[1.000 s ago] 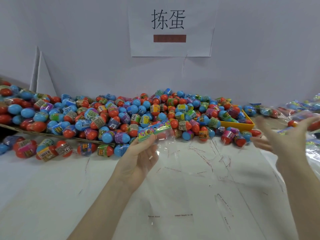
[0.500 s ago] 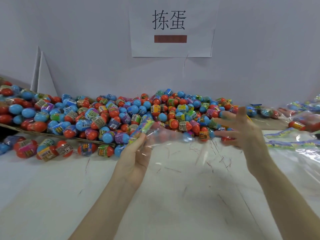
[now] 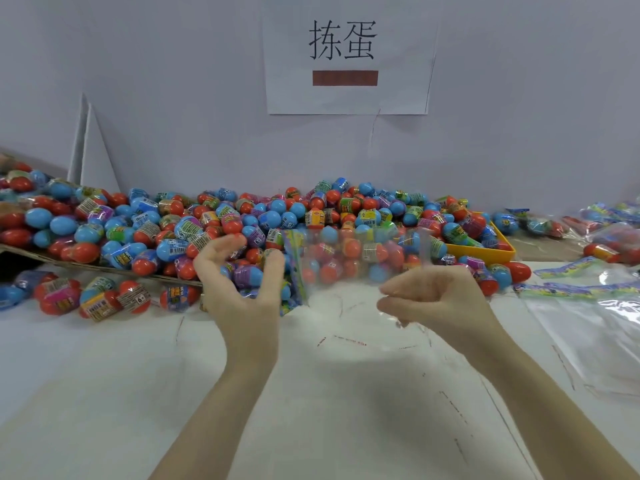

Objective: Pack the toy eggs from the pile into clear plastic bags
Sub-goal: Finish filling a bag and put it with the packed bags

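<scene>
Hands [image 3: 242, 289] gripping crinkly clear bag [image 3: 356, 261]

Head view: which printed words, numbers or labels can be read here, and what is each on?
"拣蛋": large black characters on the white paper sign taped to the wall.
Brown bar beneath them: no text visible.
Wrappers on the red and blue toy eggs: printed, too blurred to read.

Right hand [image 3: 440, 299] moved in from finished bags at far right, now just before egg pile [image 3: 242, 230], fingers curled on clear bag [image 3: 360, 265]. Left hand [image 3: 242, 285] shifted grip at printed header; bag now spread between hands.
</scene>
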